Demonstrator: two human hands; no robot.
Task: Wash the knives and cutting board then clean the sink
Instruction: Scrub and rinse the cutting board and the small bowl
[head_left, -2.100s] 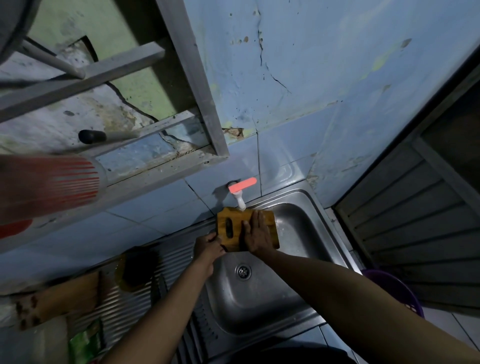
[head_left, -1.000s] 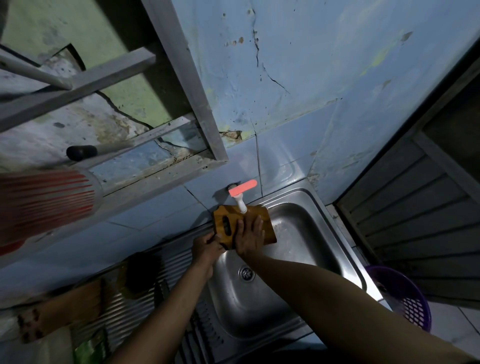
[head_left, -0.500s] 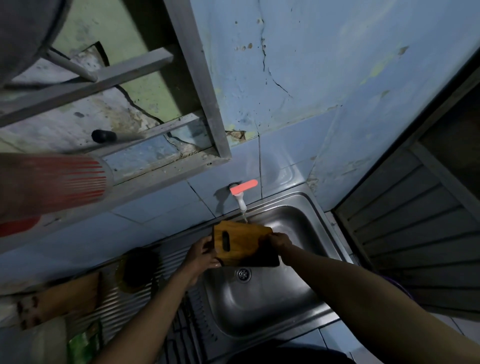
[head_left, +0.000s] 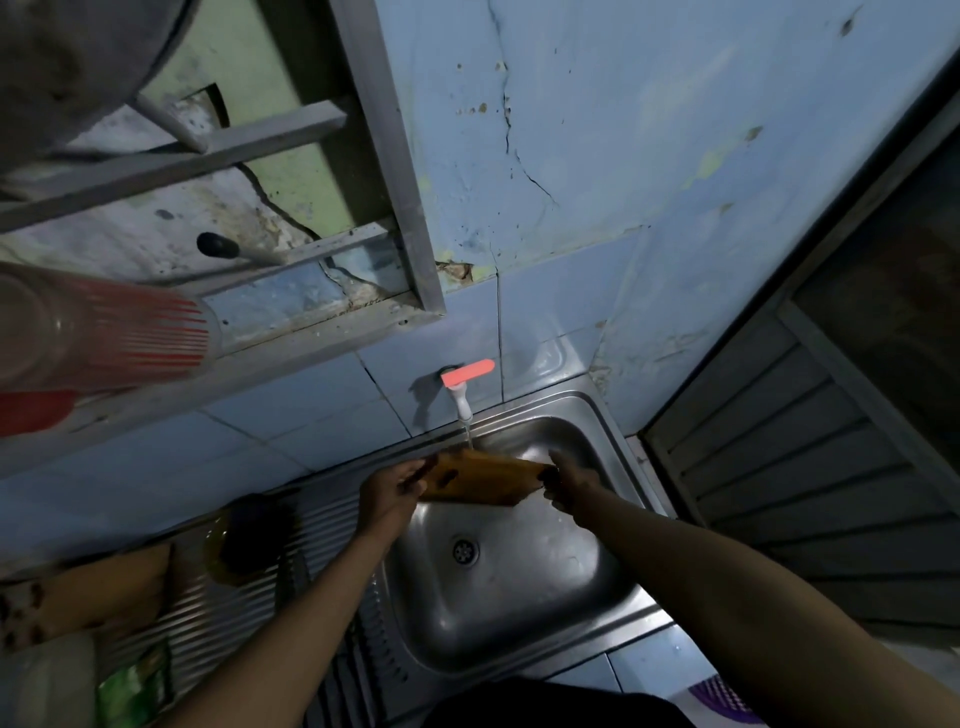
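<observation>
Cutting board (head_left: 480, 483) held over the sink (head_left: 519, 587) under the running tap (head_left: 461, 395), left hand (head_left: 387, 493) gripping one end, right hand (head_left: 566, 480) gripping the other; rinse looks midway; no knives visible, can't tell if washed; sink clean still to do

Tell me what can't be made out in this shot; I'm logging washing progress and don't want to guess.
All in the head view:
- Knives: none can be identified; the dim, blurred draining board hides detail.
- Cutting board: seen nearly edge-on, held between left hand and right hand, so its cleanliness is unreadable.
- Purple basket: cut off by the bottom edge.
- Green packet: label blurred.
</observation>
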